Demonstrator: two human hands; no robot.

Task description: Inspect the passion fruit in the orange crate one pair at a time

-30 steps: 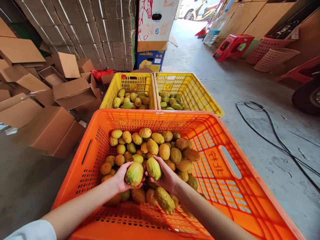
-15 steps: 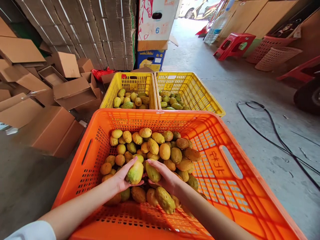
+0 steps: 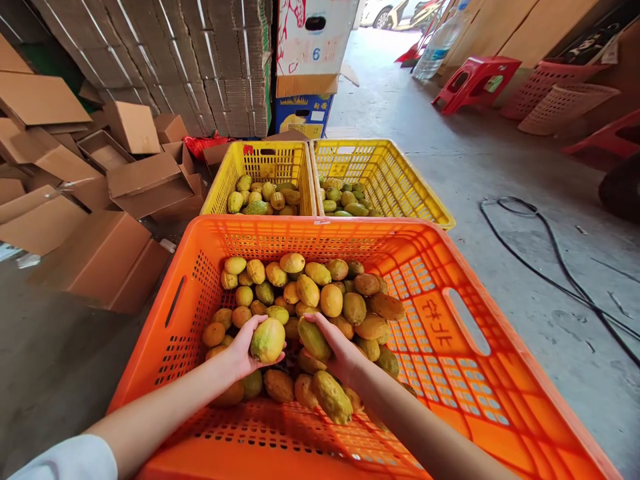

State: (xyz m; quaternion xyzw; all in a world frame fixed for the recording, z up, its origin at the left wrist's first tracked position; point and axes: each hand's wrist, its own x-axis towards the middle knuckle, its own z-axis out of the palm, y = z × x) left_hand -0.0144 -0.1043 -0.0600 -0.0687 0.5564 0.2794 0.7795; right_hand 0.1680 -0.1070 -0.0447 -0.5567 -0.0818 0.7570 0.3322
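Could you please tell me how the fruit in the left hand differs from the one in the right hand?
The left fruit is paler and more yellow-green; the right fruit is darker, more olive-brown. The left fruit looks rounder, while the right fruit looks longer. Both are held over the orange crate.

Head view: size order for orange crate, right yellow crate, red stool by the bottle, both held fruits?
1. Orange crate
2. Right yellow crate
3. Red stool
4. Fruit in left hand, fruit in right hand: too alike to rank
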